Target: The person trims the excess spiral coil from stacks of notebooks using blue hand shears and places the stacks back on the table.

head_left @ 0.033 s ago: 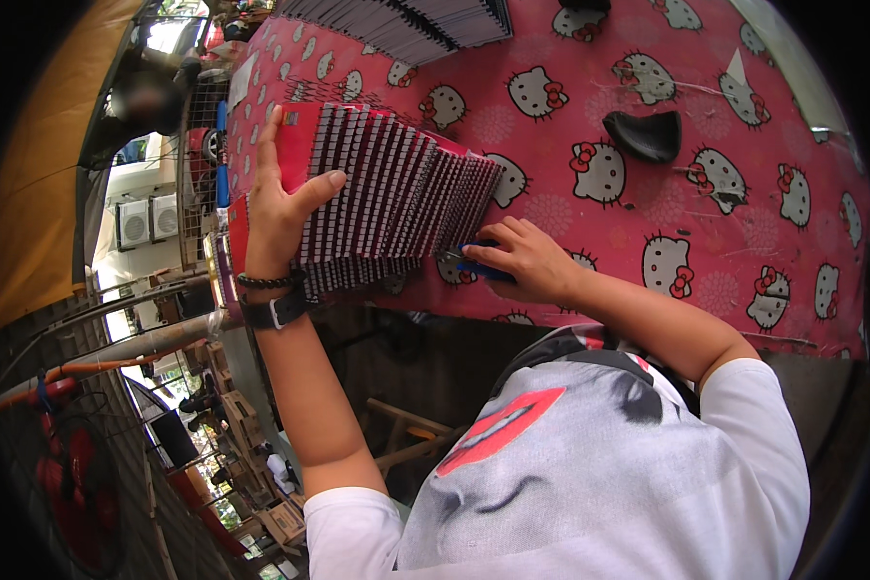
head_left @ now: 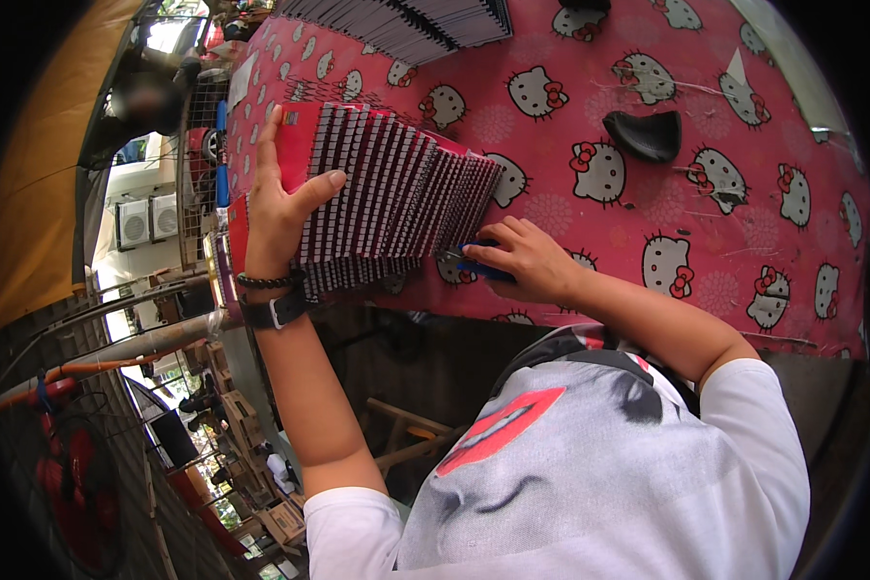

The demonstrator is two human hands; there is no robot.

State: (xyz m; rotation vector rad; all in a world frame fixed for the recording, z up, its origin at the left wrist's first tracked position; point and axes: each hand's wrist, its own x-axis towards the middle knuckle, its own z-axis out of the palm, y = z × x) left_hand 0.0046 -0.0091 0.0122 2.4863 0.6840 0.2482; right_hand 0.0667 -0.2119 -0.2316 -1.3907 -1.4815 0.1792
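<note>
A fanned stack of spiral-bound notebooks (head_left: 382,184) with red covers lies at the left of the table, its rows of wire binding showing. My left hand (head_left: 282,208) rests flat on the red cover at the stack's left end, fingers stretched and thumb apart. At the stack's near right corner, my right hand (head_left: 527,259) is closed around blue-handled pliers (head_left: 490,272). The small metal tip of the pliers points toward the lowest wire bindings; whether it touches them I cannot tell. More notebooks (head_left: 353,275) lie under the near edge of the fan.
Pink cloth with cartoon cat heads covers the table (head_left: 590,222). A black curved piece (head_left: 645,136) lies right of the stack. Another big stack of bound sheets (head_left: 425,24) stands at the far edge. Left of the table are a wire rack (head_left: 201,184) and a red fan (head_left: 72,478).
</note>
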